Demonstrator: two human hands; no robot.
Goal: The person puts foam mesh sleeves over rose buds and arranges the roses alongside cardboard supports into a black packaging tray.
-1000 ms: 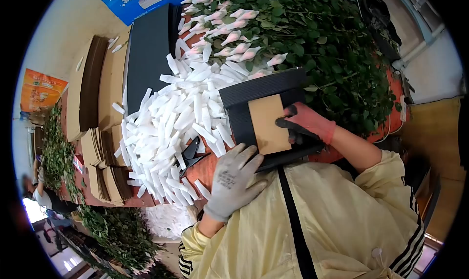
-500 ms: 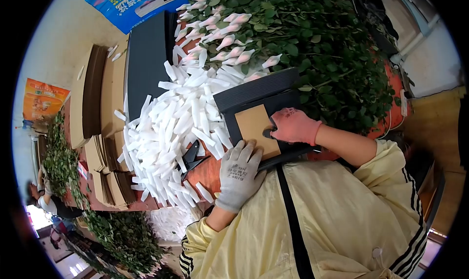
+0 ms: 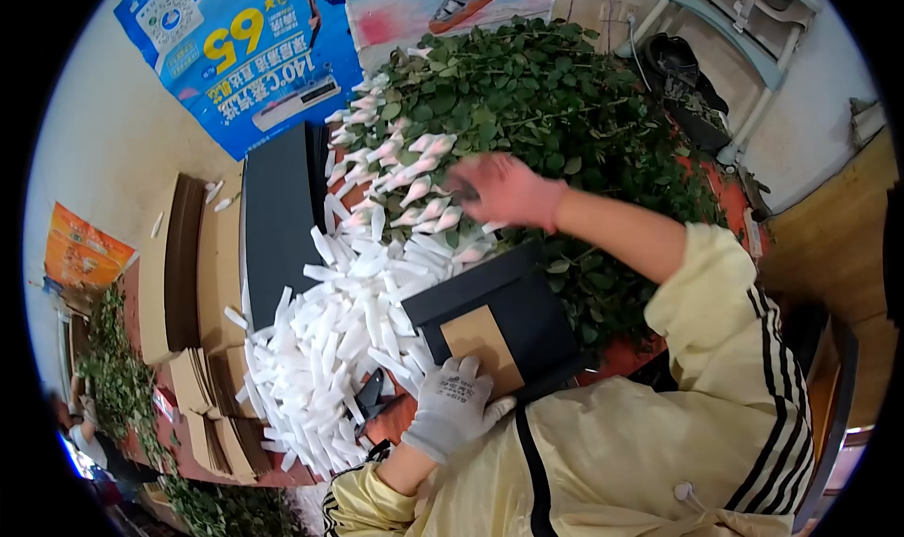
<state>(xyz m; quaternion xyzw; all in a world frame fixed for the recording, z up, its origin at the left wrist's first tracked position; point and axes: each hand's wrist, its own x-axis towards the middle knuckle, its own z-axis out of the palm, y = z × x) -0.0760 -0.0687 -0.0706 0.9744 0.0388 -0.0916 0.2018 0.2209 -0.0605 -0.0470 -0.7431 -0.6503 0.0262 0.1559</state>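
My left hand [image 3: 454,407], in a pale grey glove, lies with its fingers stretched out over the lower end of a small brown cardboard piece [image 3: 485,341]. That piece rests on a black board [image 3: 541,316] with a raised flap along its far side, close to my body. Above the board my right hand [image 3: 508,192], in a pink glove, is beside several rose buds [image 3: 414,193] in white sleeves. Motion blurs its fingers, so whether they grip anything is hidden. Leafy green stems [image 3: 546,95] spread behind and beneath this hand.
A heap of white foam sleeves [image 3: 348,339] covers the table to the left, with black scissors [image 3: 372,396] among them. Farther left stand dark boards [image 3: 278,217] and cardboard stacks [image 3: 179,273]. Another person [image 3: 89,429] is at the far left edge.
My right hand has left the cardboard piece and moved up and away to the rose buds. My left hand stays at the cardboard's lower end. The view has tilted upward.
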